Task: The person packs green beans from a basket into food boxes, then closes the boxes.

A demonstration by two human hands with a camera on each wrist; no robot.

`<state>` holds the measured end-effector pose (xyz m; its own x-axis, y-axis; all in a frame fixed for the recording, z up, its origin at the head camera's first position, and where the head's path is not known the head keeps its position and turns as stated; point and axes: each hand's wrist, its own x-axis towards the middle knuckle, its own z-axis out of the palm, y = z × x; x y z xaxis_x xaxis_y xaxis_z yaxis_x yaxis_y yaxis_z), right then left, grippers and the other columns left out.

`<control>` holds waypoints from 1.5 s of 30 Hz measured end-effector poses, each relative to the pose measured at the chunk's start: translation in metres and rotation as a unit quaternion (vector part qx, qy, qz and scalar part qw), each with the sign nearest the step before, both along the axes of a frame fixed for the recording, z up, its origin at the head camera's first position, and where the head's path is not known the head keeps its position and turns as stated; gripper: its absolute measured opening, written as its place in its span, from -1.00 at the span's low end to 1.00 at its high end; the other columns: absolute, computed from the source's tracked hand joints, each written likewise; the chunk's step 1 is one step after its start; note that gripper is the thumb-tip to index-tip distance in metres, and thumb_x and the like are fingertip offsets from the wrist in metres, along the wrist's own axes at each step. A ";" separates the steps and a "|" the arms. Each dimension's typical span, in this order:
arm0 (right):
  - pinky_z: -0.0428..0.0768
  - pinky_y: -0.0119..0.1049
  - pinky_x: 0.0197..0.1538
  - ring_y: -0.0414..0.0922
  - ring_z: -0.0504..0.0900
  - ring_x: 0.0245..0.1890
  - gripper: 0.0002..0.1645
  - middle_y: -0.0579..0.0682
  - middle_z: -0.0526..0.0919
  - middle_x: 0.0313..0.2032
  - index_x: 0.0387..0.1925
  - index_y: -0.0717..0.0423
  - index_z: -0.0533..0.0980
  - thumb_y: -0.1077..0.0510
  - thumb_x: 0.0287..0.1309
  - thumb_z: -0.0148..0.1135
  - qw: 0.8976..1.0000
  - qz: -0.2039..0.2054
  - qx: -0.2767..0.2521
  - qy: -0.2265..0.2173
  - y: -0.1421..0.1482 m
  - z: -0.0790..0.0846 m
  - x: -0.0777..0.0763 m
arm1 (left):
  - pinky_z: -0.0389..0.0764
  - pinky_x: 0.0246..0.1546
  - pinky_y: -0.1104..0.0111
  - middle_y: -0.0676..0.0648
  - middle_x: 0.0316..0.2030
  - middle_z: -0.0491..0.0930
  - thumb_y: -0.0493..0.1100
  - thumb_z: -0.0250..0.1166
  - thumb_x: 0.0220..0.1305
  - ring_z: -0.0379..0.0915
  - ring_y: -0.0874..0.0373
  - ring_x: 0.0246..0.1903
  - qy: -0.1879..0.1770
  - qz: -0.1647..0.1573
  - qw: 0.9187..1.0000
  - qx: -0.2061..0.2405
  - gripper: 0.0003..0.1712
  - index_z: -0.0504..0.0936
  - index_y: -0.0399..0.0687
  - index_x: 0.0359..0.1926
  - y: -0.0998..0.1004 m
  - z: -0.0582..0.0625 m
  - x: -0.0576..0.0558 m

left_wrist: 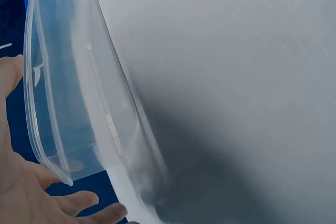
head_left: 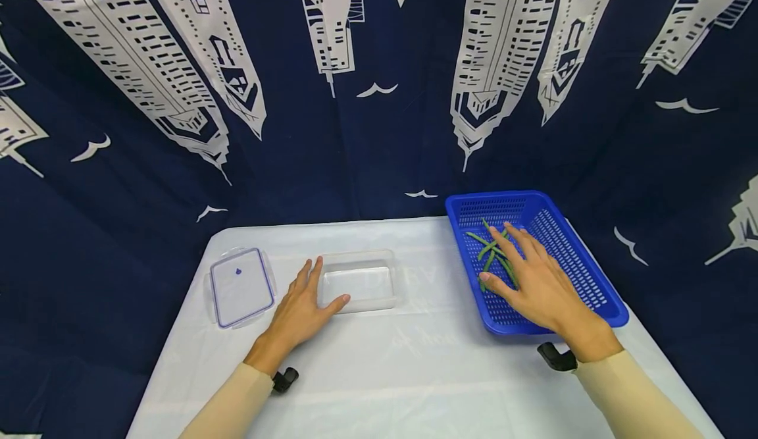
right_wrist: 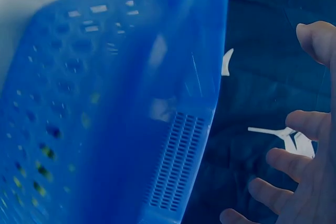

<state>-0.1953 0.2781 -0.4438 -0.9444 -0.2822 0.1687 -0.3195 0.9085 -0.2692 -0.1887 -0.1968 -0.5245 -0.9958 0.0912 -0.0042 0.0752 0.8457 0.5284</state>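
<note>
A clear rectangular plastic container (head_left: 358,282) stands uncovered on the table. My left hand (head_left: 301,312) is at its left side, fingers extended and thumb spread towards the near rim. In the left wrist view the fingers (left_wrist: 79,203) lie around one end of the container (left_wrist: 79,77), loosely bent. Several green beans (head_left: 490,249) lie in a blue perforated basket (head_left: 570,249). Above them my right hand (head_left: 535,287) hovers, its fingers spread and holding nothing. The right wrist view shows those fingers (right_wrist: 286,163) apart, beyond the basket's rim.
A clear lid (head_left: 243,287) with a blue-purple seal lies to the left of the container. White cloth (head_left: 408,373) covers the table. Behind and beside it hangs a dark blue curtain (head_left: 355,156) with white building prints. The basket stands at the table's right edge.
</note>
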 end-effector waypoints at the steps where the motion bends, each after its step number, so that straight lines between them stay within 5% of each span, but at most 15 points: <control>1: 0.19 0.88 0.56 0.57 0.07 0.82 0.12 0.21 -0.01 0.91 0.96 -0.37 -0.07 -0.46 0.69 0.23 1.000 0.001 0.002 -0.004 0.002 0.002 -0.002 | 0.34 0.68 -0.51 -0.32 0.92 -0.09 0.65 0.28 0.54 0.06 -0.55 0.82 -0.008 0.001 1.000 0.005 0.36 -0.13 0.13 0.96 0.000 -0.001 -0.001; 7: 0.23 0.82 0.60 0.61 0.12 0.79 0.10 0.27 0.03 0.89 0.95 -0.27 -0.03 -0.43 0.72 0.22 1.000 0.011 0.011 -0.016 0.012 0.011 -0.013 | 0.42 0.59 -0.57 -0.17 0.95 -0.12 0.68 0.29 0.51 0.07 -0.38 0.86 -0.042 0.007 0.998 0.037 0.41 -0.32 0.31 0.96 0.000 -0.003 -0.001; 11: 0.24 0.79 0.62 0.61 0.13 0.78 0.09 0.33 0.07 0.87 0.95 -0.19 0.02 -0.39 0.72 0.26 1.000 0.018 0.005 -0.020 0.018 0.014 -0.022 | 0.49 0.57 -0.51 -0.16 0.94 -0.06 0.65 0.33 0.51 0.19 -0.35 0.82 -0.043 0.008 0.998 0.047 0.46 -0.37 0.26 0.96 0.001 -0.002 -0.003; 29: 0.46 0.73 0.51 0.61 0.41 0.61 0.08 0.54 0.34 0.65 0.91 0.06 0.11 -0.07 0.66 0.46 0.998 0.032 -0.007 -0.046 0.032 0.007 -0.059 | 0.34 0.76 -0.35 -0.35 0.87 0.09 0.57 0.45 0.45 0.18 -0.41 0.81 -0.041 0.016 0.996 0.078 0.52 -0.21 -0.06 0.95 0.003 0.000 -0.006; 45: 0.51 0.70 0.48 0.61 0.50 0.51 -0.02 0.64 0.41 0.55 0.83 0.20 0.25 0.02 0.64 0.48 0.996 0.043 -0.031 -0.068 0.043 -0.007 -0.090 | 0.34 0.76 -0.36 -0.36 0.86 0.13 0.54 0.57 0.36 0.18 -0.43 0.81 -0.028 0.032 0.994 0.103 0.54 -0.11 0.02 0.96 -0.001 -0.005 -0.006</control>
<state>-0.2855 0.3213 -0.4510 -0.9324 -0.3562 0.0613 -0.3526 0.8595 -0.3699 -0.1946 -0.1983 -0.5294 -0.9983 0.0321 -0.0479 -0.0100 0.7214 0.6925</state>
